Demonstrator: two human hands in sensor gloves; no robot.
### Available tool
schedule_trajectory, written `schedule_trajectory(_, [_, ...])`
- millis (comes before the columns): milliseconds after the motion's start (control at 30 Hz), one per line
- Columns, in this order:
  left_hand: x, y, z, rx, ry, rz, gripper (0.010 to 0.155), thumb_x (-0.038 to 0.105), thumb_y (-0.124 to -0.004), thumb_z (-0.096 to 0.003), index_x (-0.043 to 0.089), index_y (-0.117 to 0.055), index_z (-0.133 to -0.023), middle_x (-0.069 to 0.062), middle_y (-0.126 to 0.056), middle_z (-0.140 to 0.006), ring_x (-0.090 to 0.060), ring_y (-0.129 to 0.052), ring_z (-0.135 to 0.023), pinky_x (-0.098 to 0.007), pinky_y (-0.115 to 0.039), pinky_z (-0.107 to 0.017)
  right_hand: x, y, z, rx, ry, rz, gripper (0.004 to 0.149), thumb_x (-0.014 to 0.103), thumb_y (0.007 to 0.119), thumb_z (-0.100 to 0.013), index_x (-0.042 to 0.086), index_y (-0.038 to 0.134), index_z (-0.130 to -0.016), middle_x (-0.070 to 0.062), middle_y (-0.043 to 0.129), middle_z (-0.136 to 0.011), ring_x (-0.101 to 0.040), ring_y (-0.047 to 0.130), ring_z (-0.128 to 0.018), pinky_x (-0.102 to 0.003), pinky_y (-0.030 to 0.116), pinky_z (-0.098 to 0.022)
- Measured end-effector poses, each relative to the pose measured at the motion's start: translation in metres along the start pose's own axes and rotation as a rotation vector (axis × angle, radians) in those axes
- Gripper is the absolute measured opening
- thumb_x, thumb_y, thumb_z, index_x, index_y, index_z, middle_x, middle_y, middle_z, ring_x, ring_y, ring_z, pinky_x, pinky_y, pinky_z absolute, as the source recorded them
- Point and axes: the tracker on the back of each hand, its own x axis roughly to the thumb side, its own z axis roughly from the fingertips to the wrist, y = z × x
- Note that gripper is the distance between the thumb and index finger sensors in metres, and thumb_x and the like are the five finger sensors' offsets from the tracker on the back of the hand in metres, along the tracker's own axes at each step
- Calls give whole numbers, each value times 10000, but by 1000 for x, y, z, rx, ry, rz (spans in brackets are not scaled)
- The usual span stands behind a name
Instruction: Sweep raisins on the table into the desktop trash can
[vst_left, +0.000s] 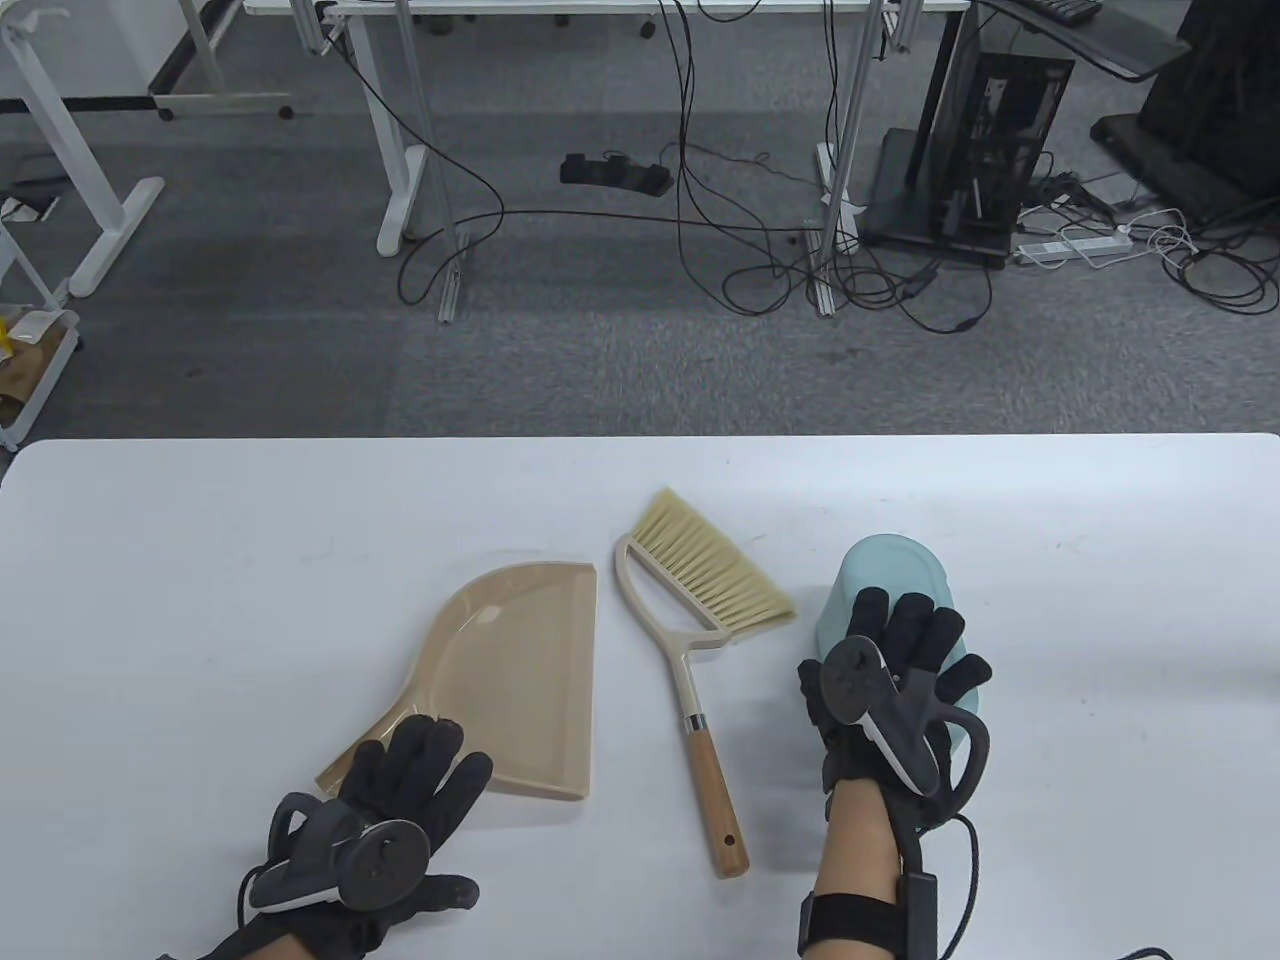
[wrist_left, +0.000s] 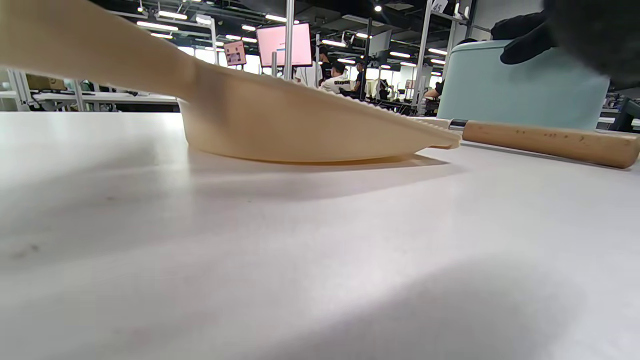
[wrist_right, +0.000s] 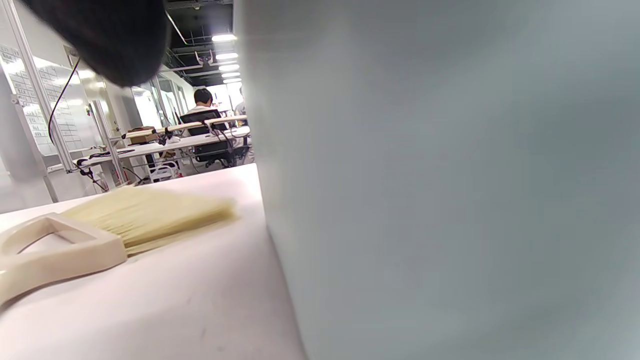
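A beige dustpan (vst_left: 520, 660) lies on the white table (vst_left: 200, 600). My left hand (vst_left: 400, 790) lies over its handle, fingers stretched across it; whether they grip is hidden. The pan fills the left wrist view (wrist_left: 280, 120). A brush (vst_left: 700, 590) with pale bristles and a wooden handle (wrist_left: 545, 142) lies free in the middle. My right hand (vst_left: 900, 660) holds the teal trash can (vst_left: 890, 580), fingers over its top, thumb on its left side. The can wall fills the right wrist view (wrist_right: 450, 175), the brush (wrist_right: 140, 215) beside it. I see no raisins.
The table's far edge runs across the middle of the table view, with grey carpet, desk legs and cables beyond. Bare tabletop lies to the left of the dustpan and to the right of the can.
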Motion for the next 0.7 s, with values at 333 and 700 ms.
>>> schedule_trajectory(333, [-10, 4, 2, 21, 50, -3, 1020, 741, -717, -401, 306, -160, -1135, -120, -19, -1202, -459, -60, -1124, -729, -269, -742, 43, -12, 50, -140, -345, -16, 913, 675, 654, -498, 274, 143, -1139, -165, 97, -1192, -467, 50, -1067, -723, 76, -650])
schedule_trajectory(700, [-20, 6, 4, 34, 96, 25, 995, 736, -687, -424, 305, -142, -1135, -123, 22, -1190, -449, -5, -1114, -726, -228, -743, 115, 22, 116, 39, -653, -177, 919, 675, 649, -498, 296, 102, -1131, -153, 65, -1192, -451, 8, -1068, -717, 32, -645])
